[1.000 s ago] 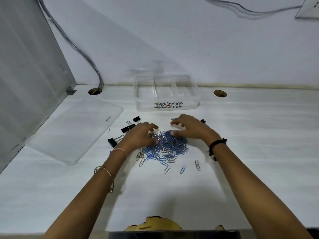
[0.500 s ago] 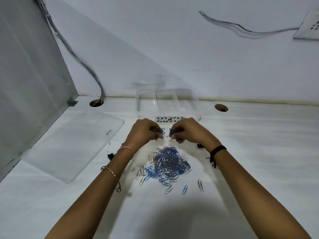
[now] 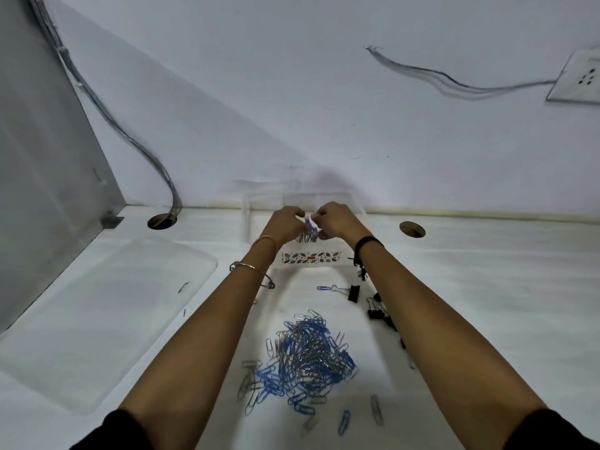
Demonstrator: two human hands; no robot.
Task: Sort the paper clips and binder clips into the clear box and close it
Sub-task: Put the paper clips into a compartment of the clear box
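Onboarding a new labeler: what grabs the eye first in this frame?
Both hands, left hand and right hand, meet over the clear box at the desk's far edge, pinching a bunch of paper clips. Nearer lies the blue-and-silver clip pile, with black binder clips to its right.

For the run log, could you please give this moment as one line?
hands: left and right holding paper clips over box | pile remains | lid off

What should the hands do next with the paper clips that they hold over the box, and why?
Probably open the fingers and drop them. Both hands, left hand and right hand, pinch a bunch of paper clips above the open clear box, so the load looks ready to fall in. Which compartment lies below is hidden.
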